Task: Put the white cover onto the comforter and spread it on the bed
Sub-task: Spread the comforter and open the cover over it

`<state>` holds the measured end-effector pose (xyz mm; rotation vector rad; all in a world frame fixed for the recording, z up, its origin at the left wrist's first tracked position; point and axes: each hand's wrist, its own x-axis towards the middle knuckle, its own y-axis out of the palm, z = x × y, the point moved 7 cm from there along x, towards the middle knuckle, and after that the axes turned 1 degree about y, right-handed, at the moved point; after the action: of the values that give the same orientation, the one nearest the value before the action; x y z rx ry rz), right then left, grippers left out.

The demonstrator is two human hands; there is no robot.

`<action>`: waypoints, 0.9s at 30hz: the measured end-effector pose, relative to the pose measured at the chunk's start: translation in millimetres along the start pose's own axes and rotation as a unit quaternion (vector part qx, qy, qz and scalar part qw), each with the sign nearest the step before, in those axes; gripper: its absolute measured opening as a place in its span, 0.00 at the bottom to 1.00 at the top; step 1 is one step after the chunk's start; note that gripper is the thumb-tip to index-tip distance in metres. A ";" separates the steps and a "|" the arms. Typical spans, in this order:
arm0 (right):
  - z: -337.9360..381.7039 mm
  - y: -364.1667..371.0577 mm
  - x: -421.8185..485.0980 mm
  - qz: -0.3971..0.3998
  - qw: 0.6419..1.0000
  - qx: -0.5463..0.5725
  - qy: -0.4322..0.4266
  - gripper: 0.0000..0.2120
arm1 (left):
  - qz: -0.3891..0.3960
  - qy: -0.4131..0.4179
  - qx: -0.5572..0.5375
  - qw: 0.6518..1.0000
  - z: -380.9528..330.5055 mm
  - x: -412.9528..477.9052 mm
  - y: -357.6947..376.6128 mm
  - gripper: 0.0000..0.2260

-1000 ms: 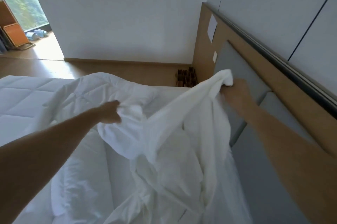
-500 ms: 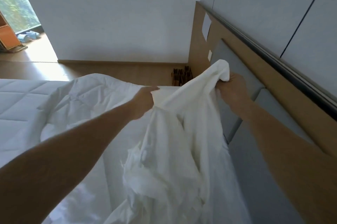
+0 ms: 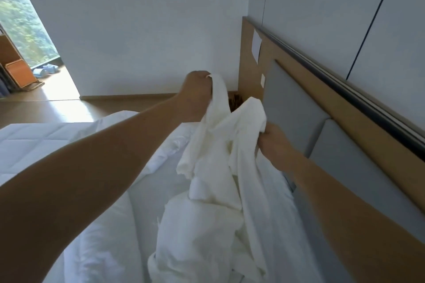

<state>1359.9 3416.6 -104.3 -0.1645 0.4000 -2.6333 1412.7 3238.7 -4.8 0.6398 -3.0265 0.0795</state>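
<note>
your left grip (image 3: 195, 95) & right grip (image 3: 274, 143) each clutch the crumpled white fabric cover (image 3: 218, 202), held up nr the headboard edge of the bed (image 3: 34, 142).

White cover (image 3: 213, 190): thin, crumpled, raised at two bunched points, the rest hanging down in loose folds. White quilted comforter (image 3: 36, 142): lying rumpled beneath and left of it.

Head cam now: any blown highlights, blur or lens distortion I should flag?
Head view: sunlit floor by the window is blown out; white cover shows its folds but is soft and low in contrast; left hand and right hand look fairly sharp; wide-angle bend tilts the headboard and swells the near left forearm.
</note>
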 end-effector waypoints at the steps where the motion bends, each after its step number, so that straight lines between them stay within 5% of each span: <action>1: 9.2 4.6 0.4 0.019 0.999 0.025 -0.024 0.11 | 0.009 0.018 -0.006 1.000 -5.8 -1.4 6.5 0.16; 6: 24.5 19.2 6.2 0.062 0.991 0.110 -0.047 0.09 | 0.156 0.033 -0.018 0.987 -3.1 -12.9 36.9 0.03; 8: 5.2 14.7 10.7 0.018 0.991 0.129 -0.019 0.08 | 0.188 0.004 0.028 0.982 28.5 -11.4 21.0 0.15; 11: -19.3 4.6 18.6 -0.053 0.985 0.161 0.022 0.05 | 0.237 -0.118 0.138 0.954 121.9 -21.9 -8.3 0.49; 13: -22.0 13.4 25.8 -0.034 0.975 0.214 0.041 0.05 | 0.292 -0.143 0.188 0.927 179.5 -41.9 -2.0 0.54; 15: -18.1 21.7 34.0 -0.012 0.975 0.219 0.045 0.04 | 0.286 -0.141 0.202 0.926 214.3 -52.2 13.1 0.44; 17: -18.7 23.6 43.1 -0.021 0.981 0.187 0.046 0.03 | 0.181 -0.142 0.188 0.955 224.5 -40.5 4.4 0.25; 19: -31.9 15.6 49.3 -0.051 0.987 0.146 0.050 0.04 | 0.140 -0.155 0.179 0.961 228.7 -27.3 -13.4 0.20; 23: -70.1 13.1 40.5 -0.007 0.997 -0.051 0.051 0.06 | 0.258 -0.232 0.199 0.916 241.2 -37.9 -34.4 0.22; 27: -135.0 49.1 2.2 0.207 0.961 -0.121 0.141 0.20 | 0.345 -0.343 0.238 0.841 284.1 -77.0 -45.2 0.11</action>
<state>1354.5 3407.9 -247.5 0.2008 0.7635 -2.1889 1491.3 3211.4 -290.8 -0.6267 -3.7721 0.8082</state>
